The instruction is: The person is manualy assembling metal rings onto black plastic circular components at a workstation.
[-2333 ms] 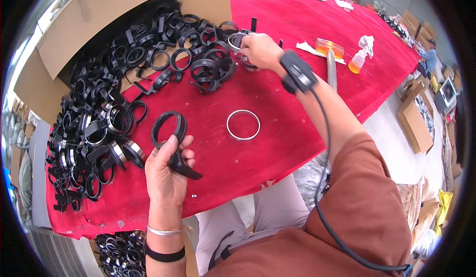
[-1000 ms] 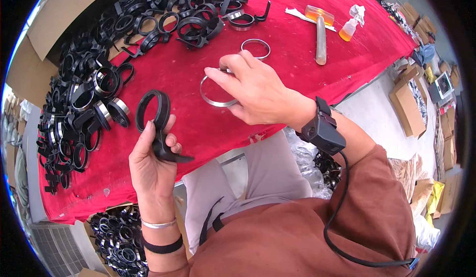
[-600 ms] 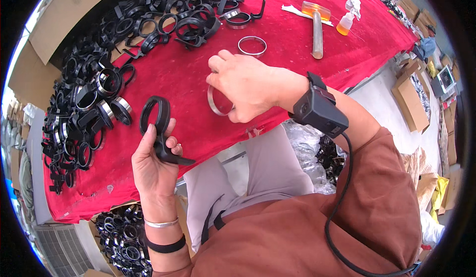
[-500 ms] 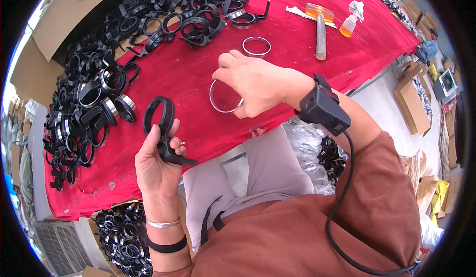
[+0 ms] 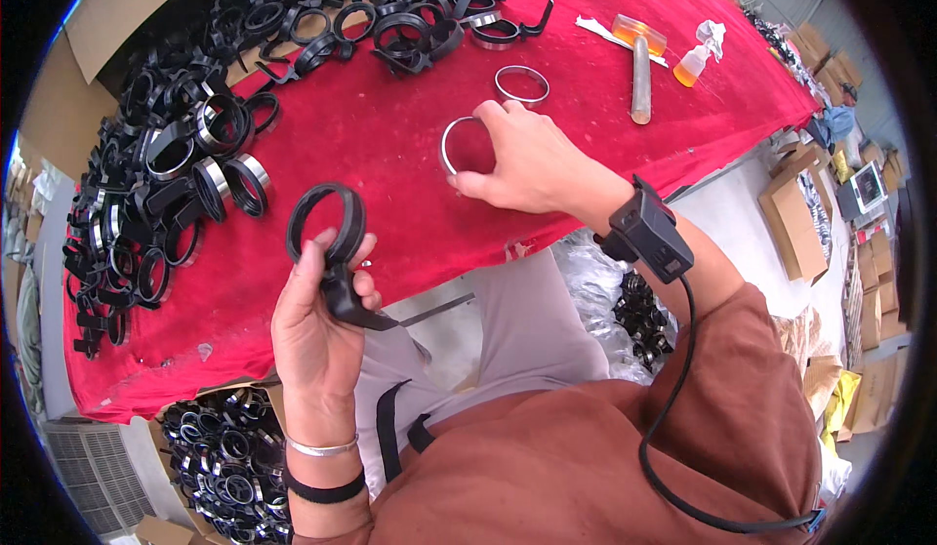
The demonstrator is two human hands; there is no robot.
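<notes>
- Red cloth (image 5: 381, 140) covers the worktable, with cardboard (image 5: 132, 3) standing along its far left side.
- Black clamp rings (image 5: 156, 174) lie heaped across the table's left and far left; some carry silver bands.
- Left hand (image 5: 327, 316): thumb and curled fingers pinch a tabbed black ring (image 5: 354, 228) low on its band. Its loop rises beyond the fingertips, and its bent tab passes between the thumb and the curled fingers, pointing down toward the person's right.
- Right hand (image 5: 527, 160): thumb and fingers stand apart, gripping a thin silver ring (image 5: 445, 145) by its rim. The ring's open curve reaches out to the left of the fingers; whether it touches the cloth, I cannot tell.
- Just beyond the right hand's fingers, a second silver ring (image 5: 527, 100) lies flat on the cloth.
- Farther right rest an amber-headed mallet (image 5: 640, 86) and a small bottle (image 5: 689, 69) of orange liquid.
</notes>
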